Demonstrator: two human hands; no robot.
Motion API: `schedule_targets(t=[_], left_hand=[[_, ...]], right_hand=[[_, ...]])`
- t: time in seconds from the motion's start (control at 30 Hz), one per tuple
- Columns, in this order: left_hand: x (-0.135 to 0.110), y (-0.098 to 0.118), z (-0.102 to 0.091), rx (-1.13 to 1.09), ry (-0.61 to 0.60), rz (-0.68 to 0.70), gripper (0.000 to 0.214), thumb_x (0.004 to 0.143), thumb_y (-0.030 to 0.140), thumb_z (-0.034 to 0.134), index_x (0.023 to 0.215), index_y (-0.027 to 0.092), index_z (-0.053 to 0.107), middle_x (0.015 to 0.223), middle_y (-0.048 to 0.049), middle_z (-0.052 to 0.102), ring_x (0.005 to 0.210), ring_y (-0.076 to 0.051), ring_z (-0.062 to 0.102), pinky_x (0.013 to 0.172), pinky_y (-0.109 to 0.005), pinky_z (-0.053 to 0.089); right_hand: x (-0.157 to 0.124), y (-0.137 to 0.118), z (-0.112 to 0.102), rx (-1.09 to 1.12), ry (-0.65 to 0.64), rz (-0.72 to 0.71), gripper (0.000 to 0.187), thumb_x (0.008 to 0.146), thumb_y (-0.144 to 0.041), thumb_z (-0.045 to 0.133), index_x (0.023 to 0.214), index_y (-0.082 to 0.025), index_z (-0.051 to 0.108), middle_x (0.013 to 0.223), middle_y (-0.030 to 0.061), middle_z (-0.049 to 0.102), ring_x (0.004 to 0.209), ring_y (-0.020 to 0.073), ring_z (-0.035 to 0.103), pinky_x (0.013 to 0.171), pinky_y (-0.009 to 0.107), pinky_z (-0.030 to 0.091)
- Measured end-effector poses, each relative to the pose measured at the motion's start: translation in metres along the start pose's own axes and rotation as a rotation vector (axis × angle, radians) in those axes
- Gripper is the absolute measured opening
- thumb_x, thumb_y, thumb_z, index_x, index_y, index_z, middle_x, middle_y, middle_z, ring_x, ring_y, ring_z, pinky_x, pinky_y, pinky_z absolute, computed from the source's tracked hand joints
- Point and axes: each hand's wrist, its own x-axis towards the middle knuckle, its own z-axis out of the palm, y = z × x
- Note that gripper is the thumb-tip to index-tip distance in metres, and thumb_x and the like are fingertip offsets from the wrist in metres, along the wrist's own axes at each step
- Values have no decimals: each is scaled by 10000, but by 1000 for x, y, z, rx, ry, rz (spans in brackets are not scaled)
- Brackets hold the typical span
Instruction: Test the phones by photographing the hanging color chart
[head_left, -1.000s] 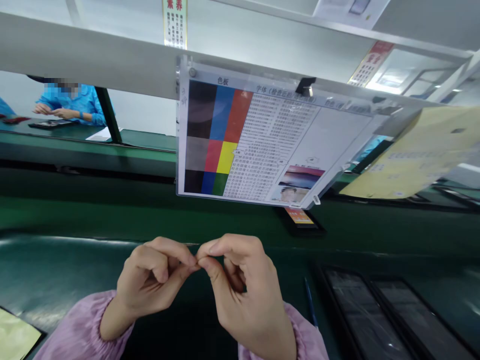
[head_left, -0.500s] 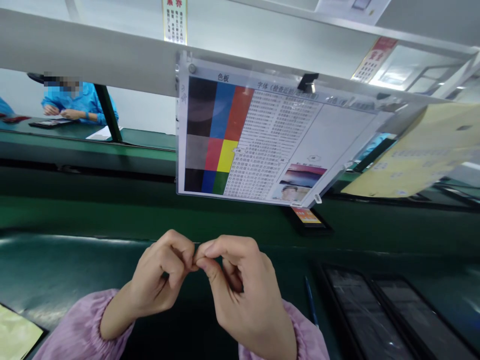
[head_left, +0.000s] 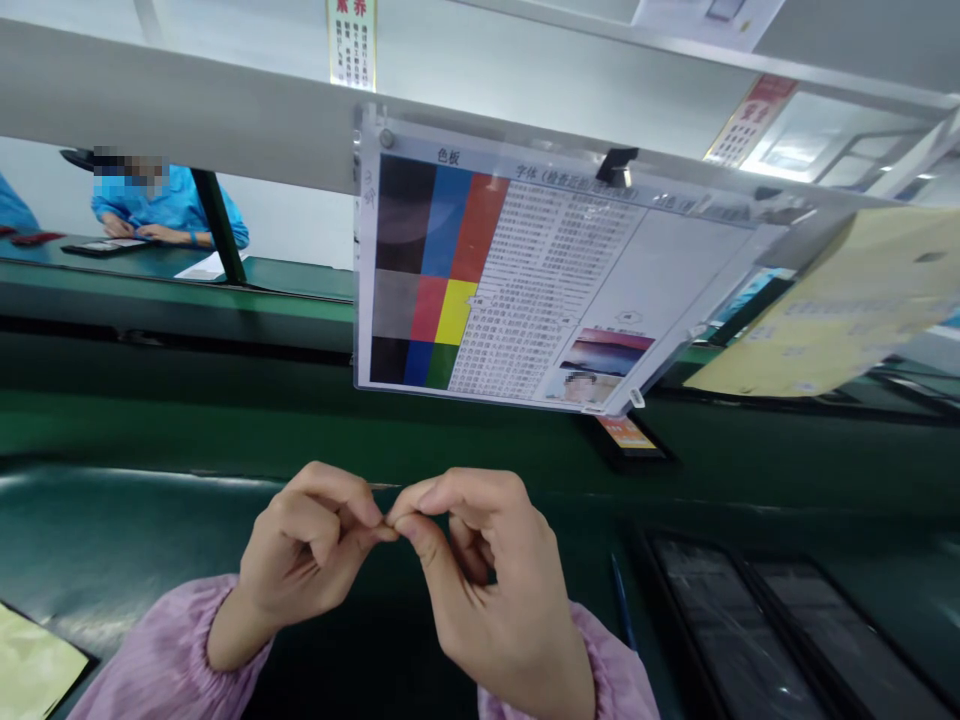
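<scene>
My left hand (head_left: 311, 545) and my right hand (head_left: 499, 575) meet fingertip to fingertip above the dark green bench (head_left: 172, 530). Each is closed in a pinch, thumb against forefinger. Whatever sits between the fingertips is too small or too hidden to make out. Pink elasticated sleeves cover both wrists. To the right of my right hand lies a thin blue pen-like stick (head_left: 622, 600). Beyond it are two dark flat-screen devices, a nearer one (head_left: 727, 620) and a farther one (head_left: 840, 620), side by side.
A clear-covered colour chart (head_left: 517, 280) hangs from the rail ahead. Beneath its lower edge a device with a lit orange screen (head_left: 630, 435) rests on the ledge. Yellow paper (head_left: 847, 310) hangs at right; a yellow sheet (head_left: 34, 660) lies at lower left. Across the bench sits a person in blue (head_left: 176, 205).
My left hand has shifted slightly left, its fingers a little straighter, with the fingertips still against those of my right hand. My right hand has barely moved.
</scene>
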Motion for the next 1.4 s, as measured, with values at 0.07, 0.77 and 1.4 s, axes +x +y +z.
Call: schedule_targets(t=[0.07,0.77,1.4], left_hand=[[0,0,1,-1,4,2,435,815,-97,692,736,212,396,885,35,656,612,-56,667,487,-128,563],[6,-4,3,17,-84,9,376,850,-79,609,729,209,399,796,39,590,586,-60,631,478,-133,523],[3,1,6,36,21,-110,449,776,-140,613,884,233,387,848,40,566,681,-74,579,518,-113,523]], right_hand=[[0,0,0,-1,-1,-3,290,961,-56,584,1126,-277,494,820,-62,638,428,59,326,419,218,292],[4,1,2,-58,-38,-37,296,957,-19,539,1123,-261,505,933,-26,744,697,128,696,556,233,463],[6,-1,-2,-72,1,-74,276,935,-51,542,1115,-257,505,903,-10,735,526,120,601,470,255,453]])
